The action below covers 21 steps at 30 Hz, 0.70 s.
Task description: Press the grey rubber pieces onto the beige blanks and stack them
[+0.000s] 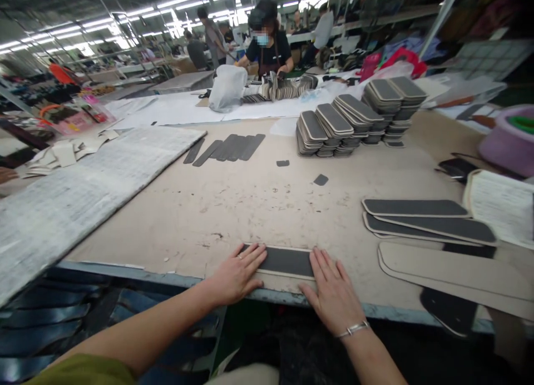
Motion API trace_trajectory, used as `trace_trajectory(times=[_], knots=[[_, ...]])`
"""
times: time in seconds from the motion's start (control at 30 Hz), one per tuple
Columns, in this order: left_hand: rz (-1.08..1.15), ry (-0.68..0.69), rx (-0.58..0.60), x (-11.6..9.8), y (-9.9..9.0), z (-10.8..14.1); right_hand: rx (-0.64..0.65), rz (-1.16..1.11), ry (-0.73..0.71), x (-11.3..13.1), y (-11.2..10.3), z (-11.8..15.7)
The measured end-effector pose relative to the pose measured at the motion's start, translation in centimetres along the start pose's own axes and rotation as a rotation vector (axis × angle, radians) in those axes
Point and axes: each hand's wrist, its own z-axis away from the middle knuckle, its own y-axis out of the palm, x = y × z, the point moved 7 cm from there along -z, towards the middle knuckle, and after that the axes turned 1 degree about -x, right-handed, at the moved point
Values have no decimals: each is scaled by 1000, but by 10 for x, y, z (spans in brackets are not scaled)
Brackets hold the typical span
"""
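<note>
A long dark grey panel with a beige border (287, 261) lies flat near the table's front edge. My left hand (237, 272) rests on its left end, fingers stretched out and pressed flat. On the right end lies my right hand (334, 287), also flat with fingers extended; a bracelet circles that wrist. Both palms hide the panel's ends. To the right of my right hand are several similar grey panels (417, 208), loosely overlapped. In front of those, beige panels (450, 265) lie with their plain side up, over dark pieces that partly show.
Stacks of finished-looking grey panels (334, 121) stand at the back right. Dark strips (236, 147) and two small scraps lie mid-table. A whitish board (83, 179) covers the left side. A purple tub (509, 140) sits at right. Across the table a masked person (269, 45) handles pieces.
</note>
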Motion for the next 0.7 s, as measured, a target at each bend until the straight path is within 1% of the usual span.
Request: trace_trajectory(times=[0.07, 0.17, 0.27, 0.33, 0.4, 0.53, 0.6, 0.7], knots=[[-34, -18, -8, 9, 2, 10, 3, -7, 15, 2, -3, -1], [-60, -24, -30, 10, 6, 14, -20, -13, 43, 13, -13, -4], [-68, -19, -52, 9, 9, 12, -23, -43, -16, 35, -20, -8], [-65, -13, -57, 9, 10, 12, -14, -59, -30, 41, -20, -9], [-56, -8, -59, 11, 9, 12, -17, -60, 8, 36, -20, -6], [-30, -13, -92, 13, 2, 9, -43, -32, 95, 13, -19, 7], [-12, -22, -112, 13, -4, 4, -47, -13, 130, 4, -19, 13], [41, -39, -132, 13, -16, -9, -38, -16, 145, -2, -18, 18]])
